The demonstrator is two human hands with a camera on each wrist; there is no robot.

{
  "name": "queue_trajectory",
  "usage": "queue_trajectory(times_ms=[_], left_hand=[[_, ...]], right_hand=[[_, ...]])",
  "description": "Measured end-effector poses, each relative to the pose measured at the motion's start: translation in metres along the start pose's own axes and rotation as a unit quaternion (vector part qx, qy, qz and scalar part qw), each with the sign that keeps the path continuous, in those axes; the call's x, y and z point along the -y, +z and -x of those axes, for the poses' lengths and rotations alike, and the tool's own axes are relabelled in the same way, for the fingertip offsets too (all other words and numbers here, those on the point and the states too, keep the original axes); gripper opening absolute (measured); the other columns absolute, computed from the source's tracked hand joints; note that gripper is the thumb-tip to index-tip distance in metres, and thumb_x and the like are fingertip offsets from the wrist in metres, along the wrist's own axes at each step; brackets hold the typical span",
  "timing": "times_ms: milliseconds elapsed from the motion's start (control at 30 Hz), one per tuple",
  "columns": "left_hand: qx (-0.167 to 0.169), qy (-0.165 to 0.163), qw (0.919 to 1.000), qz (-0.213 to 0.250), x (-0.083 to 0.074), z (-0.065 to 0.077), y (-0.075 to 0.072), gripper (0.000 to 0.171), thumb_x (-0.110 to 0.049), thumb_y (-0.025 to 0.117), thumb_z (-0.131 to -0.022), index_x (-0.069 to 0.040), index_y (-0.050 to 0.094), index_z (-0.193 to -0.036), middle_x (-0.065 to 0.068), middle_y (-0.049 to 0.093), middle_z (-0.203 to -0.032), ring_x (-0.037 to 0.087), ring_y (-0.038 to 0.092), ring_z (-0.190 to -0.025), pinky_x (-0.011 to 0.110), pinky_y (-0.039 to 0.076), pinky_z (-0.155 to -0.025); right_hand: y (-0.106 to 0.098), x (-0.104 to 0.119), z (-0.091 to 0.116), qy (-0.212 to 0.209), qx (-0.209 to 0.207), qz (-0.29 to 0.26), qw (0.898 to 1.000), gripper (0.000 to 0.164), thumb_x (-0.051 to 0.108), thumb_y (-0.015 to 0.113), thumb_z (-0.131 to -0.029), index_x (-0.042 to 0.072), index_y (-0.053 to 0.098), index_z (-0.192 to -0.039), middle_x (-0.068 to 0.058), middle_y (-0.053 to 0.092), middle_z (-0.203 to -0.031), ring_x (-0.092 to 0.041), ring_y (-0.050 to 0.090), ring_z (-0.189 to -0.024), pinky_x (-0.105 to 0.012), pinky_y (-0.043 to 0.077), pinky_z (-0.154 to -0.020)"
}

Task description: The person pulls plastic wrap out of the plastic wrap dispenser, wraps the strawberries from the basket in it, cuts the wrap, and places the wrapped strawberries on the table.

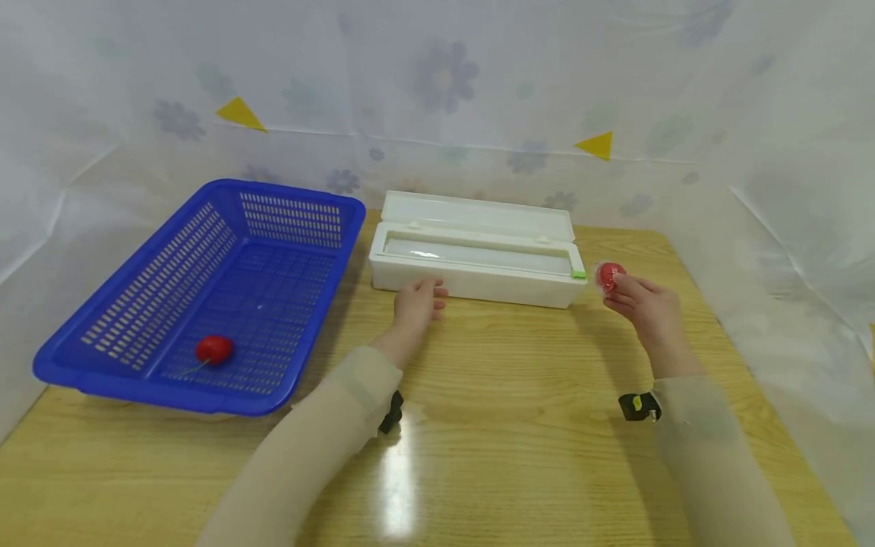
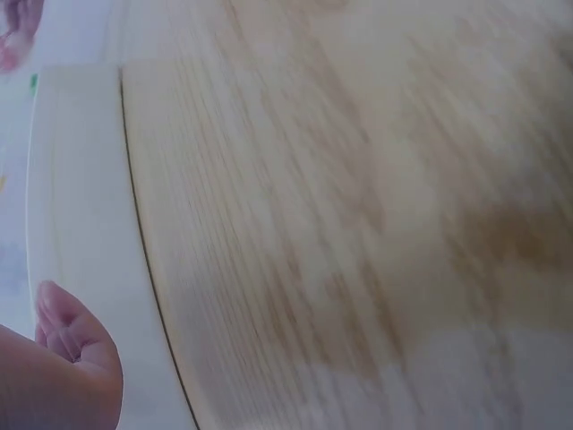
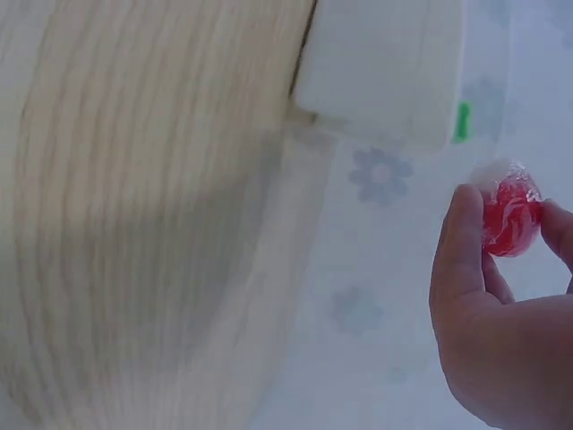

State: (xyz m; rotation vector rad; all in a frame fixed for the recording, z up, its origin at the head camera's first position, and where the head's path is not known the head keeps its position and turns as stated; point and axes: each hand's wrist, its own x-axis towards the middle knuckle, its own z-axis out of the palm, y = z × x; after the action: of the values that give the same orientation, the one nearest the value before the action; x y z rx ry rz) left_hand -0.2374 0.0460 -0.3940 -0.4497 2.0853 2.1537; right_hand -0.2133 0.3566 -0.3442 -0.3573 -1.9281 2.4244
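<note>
A person's right hand (image 1: 651,313) is clamped on a round red piece (image 1: 608,275) in clear film, pinching it between thumb and fingers, so the piece sits at the fingertips, on the side away from the wrist. They are raised over the table (image 1: 506,380) toward its far right corner, just beside the right end of a long white box (image 1: 472,286) that has a green tab (image 1: 578,274) at that end. The box lies along the far edge, its lid (image 1: 478,215) swung back, a white roll (image 1: 478,254) inside. The left hand (image 1: 414,310), its fingers apart and loosely bent, is at the box's front, left of its middle; whether it touches, I cannot tell. On the table's left side a blue basket (image 1: 333,286) holds a red fruit (image 1: 214,349) with a green stem near its front edge.
</note>
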Motion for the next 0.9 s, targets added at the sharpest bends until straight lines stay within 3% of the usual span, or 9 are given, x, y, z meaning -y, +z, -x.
queue_trajectory(times_ms=[133,233,300,400,500,567,667,767,900], left_hand=[[-0.041,-0.004,0.9991,0.01,-0.001,-0.006,-0.01,0.032,-0.02,0.041,-0.095,-0.003,0.062,-0.113,0.014,0.067,-0.105,0.007,0.054,-0.066,0.02,0.048,-0.058],[-0.064,-0.005,0.9979,0.012,-0.001,-0.01,-0.015,0.031,-0.019,0.042,-0.095,-0.002,0.062,-0.112,0.016,0.067,-0.105,0.009,0.055,-0.066,0.016,0.043,-0.052],[-0.075,-0.002,0.9971,0.013,-0.001,-0.012,-0.018,0.031,-0.018,0.042,-0.095,-0.002,0.062,-0.112,0.016,0.067,-0.105,0.01,0.055,-0.067,0.016,0.043,-0.052],[-0.087,0.001,0.9961,0.014,-0.003,-0.013,-0.021,0.031,-0.018,0.041,-0.095,-0.002,0.062,-0.112,0.016,0.067,-0.106,0.011,0.056,-0.069,0.019,0.047,-0.057],[-0.094,0.003,0.9954,0.018,-0.004,-0.013,-0.024,0.031,-0.018,0.041,-0.095,-0.002,0.063,-0.111,0.015,0.067,-0.104,0.009,0.055,-0.067,0.025,0.05,-0.063],[-0.096,0.003,0.995,0.024,-0.005,-0.014,-0.026,0.031,-0.017,0.041,-0.095,-0.001,0.063,-0.11,0.014,0.066,-0.102,0.008,0.054,-0.065,0.027,0.051,-0.065],[-0.105,0.005,0.9941,0.029,-0.006,-0.015,-0.029,0.03,-0.016,0.042,-0.094,-0.001,0.063,-0.108,0.013,0.067,-0.099,0.007,0.053,-0.063,0.027,0.051,-0.063],[-0.114,0.005,0.9932,0.024,-0.008,-0.017,-0.032,0.029,-0.017,0.042,-0.094,-0.002,0.063,-0.108,0.013,0.067,-0.099,0.008,0.054,-0.064,0.022,0.048,-0.058],[-0.122,0.005,0.9922,0.022,-0.008,-0.017,-0.034,0.029,-0.017,0.043,-0.094,-0.002,0.063,-0.107,0.012,0.067,-0.099,0.008,0.054,-0.065,0.017,0.044,-0.053]], right_hand=[[-0.015,-0.003,-0.012,0.032,-0.071,0.074,0.994,0.057,0.018,0.067,-0.084,-0.005,0.043,-0.13,0.007,0.065,-0.068,-0.005,0.066,-0.063,-0.019,0.056,-0.062],[-0.019,-0.009,-0.022,0.049,-0.1,0.159,0.981,0.074,0.023,0.066,-0.085,-0.01,0.028,-0.141,0.013,0.061,-0.063,0.0,0.064,-0.059,-0.017,0.055,-0.061],[-0.02,-0.014,-0.027,0.05,-0.111,0.239,0.963,0.071,0.029,0.064,-0.086,-0.008,0.034,-0.139,0.014,0.06,-0.07,0.003,0.062,-0.058,-0.015,0.054,-0.062],[-0.019,-0.021,-0.033,0.037,-0.113,0.363,0.924,0.065,0.036,0.06,-0.088,-0.007,0.043,-0.135,-0.003,0.064,-0.094,0.007,0.059,-0.057,-0.012,0.051,-0.061],[-0.018,-0.028,-0.036,0.02,-0.113,0.448,0.886,0.06,0.036,0.057,-0.089,-0.007,0.047,-0.13,-0.022,0.056,-0.119,0.004,0.058,-0.061,-0.011,0.048,-0.057],[-0.018,-0.031,-0.037,0.01,-0.113,0.481,0.869,0.058,0.032,0.058,-0.089,-0.009,0.047,-0.129,-0.027,0.053,-0.123,-0.005,0.059,-0.07,-0.012,0.045,-0.057],[-0.019,-0.035,-0.039,0.001,-0.109,0.523,0.846,0.055,0.027,0.06,-0.089,-0.011,0.048,-0.126,-0.029,0.052,-0.121,-0.023,0.058,-0.086,-0.018,0.043,-0.06],[-0.019,-0.038,-0.042,0.004,-0.1,0.539,0.837,0.053,0.024,0.062,-0.088,-0.013,0.046,-0.124,-0.031,0.051,-0.12,-0.034,0.057,-0.094,-0.021,0.044,-0.061],[-0.02,-0.04,-0.044,0.001,-0.082,0.562,0.823,0.052,0.023,0.062,-0.088,-0.014,0.045,-0.121,-0.032,0.051,-0.118,-0.036,0.057,-0.094,-0.029,0.048,-0.067]])
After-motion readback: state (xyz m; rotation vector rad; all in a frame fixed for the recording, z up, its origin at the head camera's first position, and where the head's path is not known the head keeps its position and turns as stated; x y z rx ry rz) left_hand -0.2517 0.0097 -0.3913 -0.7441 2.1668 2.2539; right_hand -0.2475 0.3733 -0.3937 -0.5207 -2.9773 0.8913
